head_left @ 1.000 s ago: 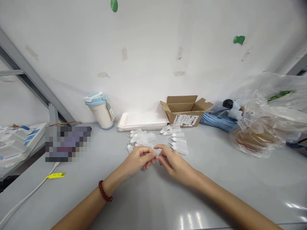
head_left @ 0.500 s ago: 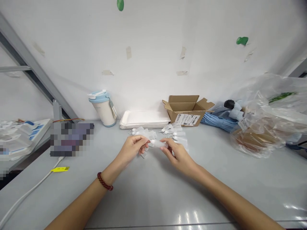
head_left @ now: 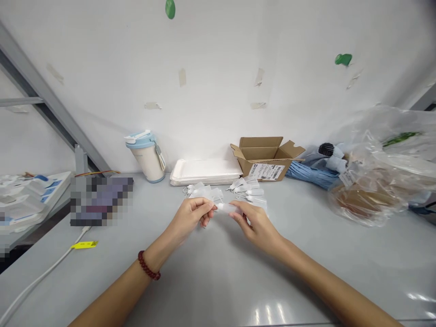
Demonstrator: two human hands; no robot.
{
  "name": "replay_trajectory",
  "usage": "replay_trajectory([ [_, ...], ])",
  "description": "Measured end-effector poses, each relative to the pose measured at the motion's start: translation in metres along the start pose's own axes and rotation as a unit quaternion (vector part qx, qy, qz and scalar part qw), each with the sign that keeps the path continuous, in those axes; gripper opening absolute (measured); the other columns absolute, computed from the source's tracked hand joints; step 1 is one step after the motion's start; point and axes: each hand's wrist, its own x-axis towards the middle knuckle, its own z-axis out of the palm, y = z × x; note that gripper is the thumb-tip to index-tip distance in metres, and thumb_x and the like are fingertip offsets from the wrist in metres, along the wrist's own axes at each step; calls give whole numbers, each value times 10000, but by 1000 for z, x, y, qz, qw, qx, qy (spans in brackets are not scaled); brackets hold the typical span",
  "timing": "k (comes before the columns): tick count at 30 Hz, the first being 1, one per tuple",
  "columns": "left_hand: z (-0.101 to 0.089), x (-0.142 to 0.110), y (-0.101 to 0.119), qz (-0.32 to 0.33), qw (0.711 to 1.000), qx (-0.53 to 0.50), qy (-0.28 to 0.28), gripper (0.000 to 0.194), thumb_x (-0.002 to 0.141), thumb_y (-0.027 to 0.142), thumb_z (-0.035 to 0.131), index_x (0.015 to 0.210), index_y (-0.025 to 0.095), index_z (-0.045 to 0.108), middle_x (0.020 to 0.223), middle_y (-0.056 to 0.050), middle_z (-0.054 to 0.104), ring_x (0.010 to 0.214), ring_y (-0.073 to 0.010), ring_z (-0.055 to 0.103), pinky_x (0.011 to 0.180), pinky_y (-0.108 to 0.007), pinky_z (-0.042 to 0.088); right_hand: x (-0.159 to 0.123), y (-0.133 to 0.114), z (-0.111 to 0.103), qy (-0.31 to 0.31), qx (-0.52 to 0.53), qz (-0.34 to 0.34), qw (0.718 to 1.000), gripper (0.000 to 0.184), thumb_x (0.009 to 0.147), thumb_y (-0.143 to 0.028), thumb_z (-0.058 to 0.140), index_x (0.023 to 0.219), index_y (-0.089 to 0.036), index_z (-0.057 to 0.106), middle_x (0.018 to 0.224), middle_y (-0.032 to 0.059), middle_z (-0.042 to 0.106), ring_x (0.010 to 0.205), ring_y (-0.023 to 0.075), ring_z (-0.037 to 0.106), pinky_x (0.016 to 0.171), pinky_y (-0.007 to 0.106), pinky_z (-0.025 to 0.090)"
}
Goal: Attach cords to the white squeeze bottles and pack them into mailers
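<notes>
Between thumb and fingers, my right hand (head_left: 256,220) pinches a small translucent plastic bottle (head_left: 225,208), its white-capped end pointing left. My left hand (head_left: 195,212) is closed in a pinch just beyond that end; whatever its fingertips hold is too small to make out. Behind my left hand lies a cluster of similar clear bottles (head_left: 203,189), partly covered by the fingers. A second cluster of white-capped bottles (head_left: 252,188) rests behind my right hand. Thin pale loops or strands show at the left ends of some bottles.
Along the wall stand a tumbler (head_left: 147,159), a stack of white padded envelopes (head_left: 206,170) and an open cardboard box (head_left: 267,171). To the right are a folded blue umbrella (head_left: 311,174) and a plastic bag (head_left: 378,181). A white cable (head_left: 44,270) runs along the left.
The bottle has slid deeper into my right hand's grip, covering more of its body. My left fingertips are now just left of its capped end. The view has tilted slightly upward.
</notes>
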Motion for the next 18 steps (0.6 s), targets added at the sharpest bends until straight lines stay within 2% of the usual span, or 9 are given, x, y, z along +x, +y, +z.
replay_trajectory([
  [11,-1,0,-1,23,999,11,-34,244,801,345,560,665,143,548,588,28,513,472,-67,437,511,-229,361,-2,1,1,6,-11,-5,1000,266,929,-302,411,1096,-153,554,805,75,654,698,174,601,642,288,472],
  [14,4,-1,-6,17,998,11,-65,175,758,312,613,740,153,541,616,22,558,475,-71,451,488,-219,361,-2,-1,3,4,2,-22,1000,249,928,-286,416,1088,-146,544,818,80,654,729,176,603,648,282,470],
  [18,15,-6,-11,-5,992,41,-122,125,754,268,581,738,144,577,622,8,574,486,-79,459,477,-218,358,-3,-5,4,-50,12,-36,998,221,938,-245,379,1067,-145,527,821,80,641,730,169,586,649,279,461],
])
